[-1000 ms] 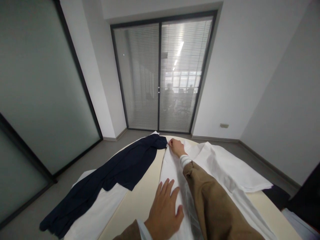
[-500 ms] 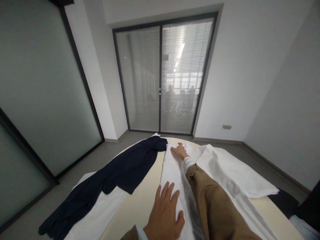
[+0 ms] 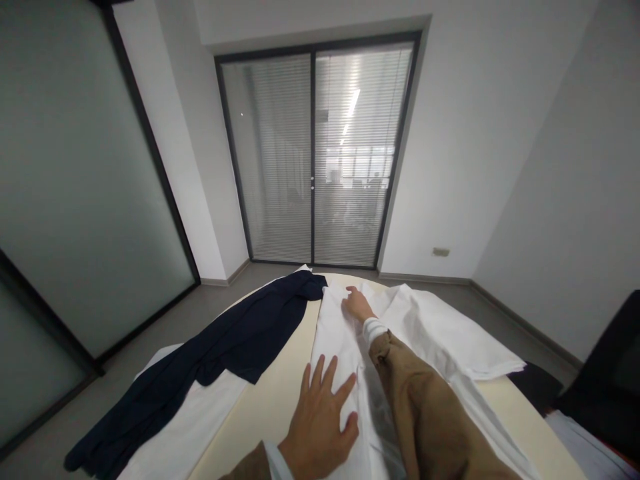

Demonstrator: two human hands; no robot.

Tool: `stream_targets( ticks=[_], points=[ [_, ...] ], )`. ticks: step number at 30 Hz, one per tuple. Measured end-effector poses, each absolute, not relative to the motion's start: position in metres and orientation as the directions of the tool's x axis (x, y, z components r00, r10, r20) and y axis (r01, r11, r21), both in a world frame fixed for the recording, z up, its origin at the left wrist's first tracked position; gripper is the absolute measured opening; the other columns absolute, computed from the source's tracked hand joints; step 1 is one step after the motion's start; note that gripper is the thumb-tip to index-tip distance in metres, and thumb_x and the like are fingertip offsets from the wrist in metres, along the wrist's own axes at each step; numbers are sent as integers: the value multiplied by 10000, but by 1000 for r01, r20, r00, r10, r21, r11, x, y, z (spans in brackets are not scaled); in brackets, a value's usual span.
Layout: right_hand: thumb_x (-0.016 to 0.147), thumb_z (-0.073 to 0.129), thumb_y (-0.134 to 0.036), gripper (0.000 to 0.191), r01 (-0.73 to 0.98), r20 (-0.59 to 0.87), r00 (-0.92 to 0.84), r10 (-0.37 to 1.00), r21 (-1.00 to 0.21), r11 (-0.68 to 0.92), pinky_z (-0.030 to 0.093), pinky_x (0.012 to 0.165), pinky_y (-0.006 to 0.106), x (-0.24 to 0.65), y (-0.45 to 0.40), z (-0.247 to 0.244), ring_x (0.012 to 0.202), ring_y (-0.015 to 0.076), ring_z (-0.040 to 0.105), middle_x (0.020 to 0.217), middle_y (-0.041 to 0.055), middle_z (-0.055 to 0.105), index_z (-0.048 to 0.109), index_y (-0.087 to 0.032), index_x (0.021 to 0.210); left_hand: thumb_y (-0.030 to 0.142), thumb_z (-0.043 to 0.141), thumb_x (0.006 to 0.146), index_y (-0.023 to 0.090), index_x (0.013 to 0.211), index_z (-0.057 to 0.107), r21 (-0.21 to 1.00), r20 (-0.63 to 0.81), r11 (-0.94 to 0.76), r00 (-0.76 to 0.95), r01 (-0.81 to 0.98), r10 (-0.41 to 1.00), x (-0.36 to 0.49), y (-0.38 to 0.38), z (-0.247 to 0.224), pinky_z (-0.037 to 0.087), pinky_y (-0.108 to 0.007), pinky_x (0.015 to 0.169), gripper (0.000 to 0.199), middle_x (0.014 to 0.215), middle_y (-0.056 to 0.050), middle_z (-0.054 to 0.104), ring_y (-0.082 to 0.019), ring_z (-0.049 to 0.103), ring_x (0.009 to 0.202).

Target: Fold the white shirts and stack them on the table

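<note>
A white garment [image 3: 333, 327] lies spread lengthwise on the round cream table [image 3: 267, 407], with folds and creases along its right side. My left hand [image 3: 323, 417] rests palm down on its near left edge, fingers spread. Farther off, my right hand [image 3: 359, 305] reaches out over the far end of the same white cloth. Its fingers touch the fabric and look apart, though they are partly hidden by the back of the hand. Brown sleeves with pale cuffs cover both wrists.
On the left, a dark navy garment [image 3: 225, 343] lies over another white cloth [image 3: 185, 427]. White fabric [image 3: 450, 327] spreads toward the table's right edge. A black chair [image 3: 607, 373] stands at the right, with pale cloth by it. Glass doors [image 3: 345, 160] close the far wall.
The view has turned slightly right, so more of the black chair shows. My left thumb and index finger are spread a little wider. Both hands stay on the white garment.
</note>
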State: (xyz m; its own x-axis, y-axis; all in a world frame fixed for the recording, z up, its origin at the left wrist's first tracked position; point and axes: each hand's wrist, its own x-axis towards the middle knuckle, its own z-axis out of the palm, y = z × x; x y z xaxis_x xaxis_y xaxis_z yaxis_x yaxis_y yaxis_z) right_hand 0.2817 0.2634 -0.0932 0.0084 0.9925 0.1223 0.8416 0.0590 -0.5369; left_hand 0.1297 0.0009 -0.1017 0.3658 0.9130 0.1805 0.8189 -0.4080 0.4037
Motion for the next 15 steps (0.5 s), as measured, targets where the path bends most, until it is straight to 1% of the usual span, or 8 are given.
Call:
stream_targets(
  ticks=[1,3,5,7,9,11,15],
  points=[
    [855,505,-207,499,852,138,-8,990,-518,79,421,966,372,278,261,-91,1213,269,539,1301,161,594,486,-166,1352,388,514,903,408,1489,355,403,178,-406,365,820,914,130,1,-101,92,-570,1205,607,1625,16,206,-311,99,1501],
    [884,505,-279,466,866,164,-58,985,-483,132,389,1006,414,269,257,-85,1294,292,458,1380,131,545,509,-219,1347,407,507,905,408,1485,361,402,175,-411,372,818,912,130,0,-100,88,-568,1206,598,1623,13,216,-304,111,1501],
    [901,507,-344,471,869,170,-117,978,-460,184,359,1036,441,256,258,-80,1337,294,404,1389,99,549,499,-256,1363,431,496,910,397,1482,372,405,172,-422,386,811,906,129,0,-98,92,-559,1207,587,1620,5,230,-296,130,1499],
    [907,507,-400,506,868,161,-153,975,-450,210,335,1053,466,244,261,-77,1360,304,371,1394,99,548,471,-253,1390,450,488,911,382,1471,397,412,171,-429,394,804,903,128,0,-97,106,-541,1211,572,1616,-6,245,-283,147,1497],
    [922,479,-414,516,867,144,-155,977,-454,204,328,1050,487,232,266,-77,1358,319,371,1400,120,541,455,-231,1404,464,494,904,365,1455,425,421,164,-428,397,800,903,126,1,-97,126,-520,1212,564,1612,-18,257,-273,157,1496],
    [937,436,-390,492,866,121,-130,984,-469,172,333,1033,503,222,272,-80,1325,330,411,1365,148,564,467,-204,1391,472,502,895,349,1441,443,429,149,-426,403,797,903,124,2,-98,138,-514,1211,563,1611,-31,261,-273,159,1495],
    [911,430,-387,464,843,89,-27,996,-533,70,334,1003,558,211,287,-87,1258,354,474,1304,175,595,532,-185,1316,469,501,884,339,1438,445,446,123,-430,422,785,898,121,5,-101,130,-545,1204,572,1606,-51,269,-294,160,1493]
  ],
)
